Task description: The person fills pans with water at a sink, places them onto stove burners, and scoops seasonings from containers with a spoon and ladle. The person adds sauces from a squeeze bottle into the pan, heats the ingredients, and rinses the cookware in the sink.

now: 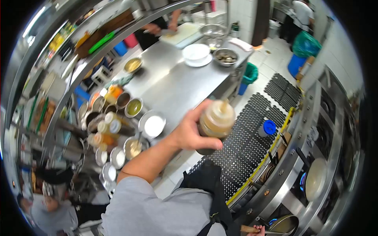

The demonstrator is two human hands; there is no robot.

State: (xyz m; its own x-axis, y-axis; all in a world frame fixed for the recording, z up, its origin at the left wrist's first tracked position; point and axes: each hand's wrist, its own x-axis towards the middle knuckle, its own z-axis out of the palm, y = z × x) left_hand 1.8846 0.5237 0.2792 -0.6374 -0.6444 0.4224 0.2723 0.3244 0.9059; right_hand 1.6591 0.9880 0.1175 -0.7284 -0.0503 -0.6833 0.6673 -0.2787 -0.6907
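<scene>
My left hand (193,129) is wrapped round a clear squeeze bottle (216,120) of brownish liquid, lifted above the floor between counter and stove. The bottle's nozzle points up toward the camera. At the bottom edge, my right hand (258,230) is partly in view, its fingers closed on a wooden handle (249,229). From that hand a metal part runs to a pan (284,225) over a blue flame. Whether the handle belongs to the pan or to a separate utensil, I cannot tell.
Another pan (316,179) sits on a lit burner. Left are several squeeze bottles (114,126) and a white-filled bowl (152,125). The steel counter (165,84) holds plates (197,55). A blue-lidded container (267,129) stands near the floor mat (240,145). Other people work nearby.
</scene>
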